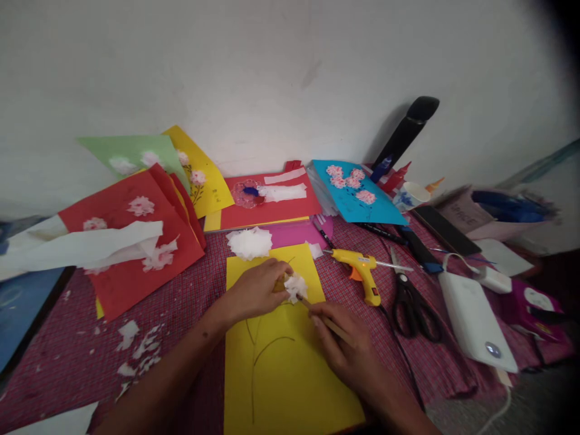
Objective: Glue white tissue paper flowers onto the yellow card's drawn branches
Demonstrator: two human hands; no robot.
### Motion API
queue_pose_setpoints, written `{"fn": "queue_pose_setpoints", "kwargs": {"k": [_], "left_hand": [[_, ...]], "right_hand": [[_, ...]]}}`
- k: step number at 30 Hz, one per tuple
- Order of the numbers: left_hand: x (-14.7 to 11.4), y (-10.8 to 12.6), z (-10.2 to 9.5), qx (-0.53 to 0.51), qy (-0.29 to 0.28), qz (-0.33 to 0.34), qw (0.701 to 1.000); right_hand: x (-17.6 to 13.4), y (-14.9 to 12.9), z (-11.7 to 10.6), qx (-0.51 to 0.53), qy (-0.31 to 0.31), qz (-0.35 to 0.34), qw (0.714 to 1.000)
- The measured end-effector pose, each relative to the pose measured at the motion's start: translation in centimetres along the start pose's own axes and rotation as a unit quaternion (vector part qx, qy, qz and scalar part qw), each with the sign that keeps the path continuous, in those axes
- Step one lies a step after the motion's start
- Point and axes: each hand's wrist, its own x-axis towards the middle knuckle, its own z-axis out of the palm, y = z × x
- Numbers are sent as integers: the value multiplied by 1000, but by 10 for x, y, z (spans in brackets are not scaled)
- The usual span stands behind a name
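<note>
A yellow sheet [299, 386] with thin dark branch lines drawn on it lies in front of me. Over its upper part, the fingers of my left hand [254, 291] pinch the edge of a small white crumpled paper flower [296, 286]. My right hand [347, 341] grips a thin wooden-coloured stick [333, 325], perhaps a brush, like a pen. Its dark tip touches or nearly touches the flower's lower edge. Just beyond the sheet's top edge sits a pile of white paper pieces [249, 242].
To the right lie a yellow glue gun [362, 266], black scissors [410, 308] and a white power bank [475, 320]. Red cards [136, 241] and a blue card [351, 193], all with pink-white flowers, lie farther back. Paper scraps [145, 347] litter the checked cloth at left.
</note>
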Motion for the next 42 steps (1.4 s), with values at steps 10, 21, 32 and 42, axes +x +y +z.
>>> {"fn": "queue_pose_setpoints", "kwargs": {"k": [10,21,32,42], "left_hand": [[-1,1,1,19,-6,0,1000],[0,3,-1,22,-10,-3,1000],[1,-9,-2,-39,-2,8,999],[-1,-9,-10,-22,23,-2,999]], "right_hand": [[2,2,2,-9,10,-7,1000],[3,3,5,-30,30,-4,999],[-3,-6,-8,-30,55,-24,998],[0,-11,-10,-1,13,-47,999]]}}
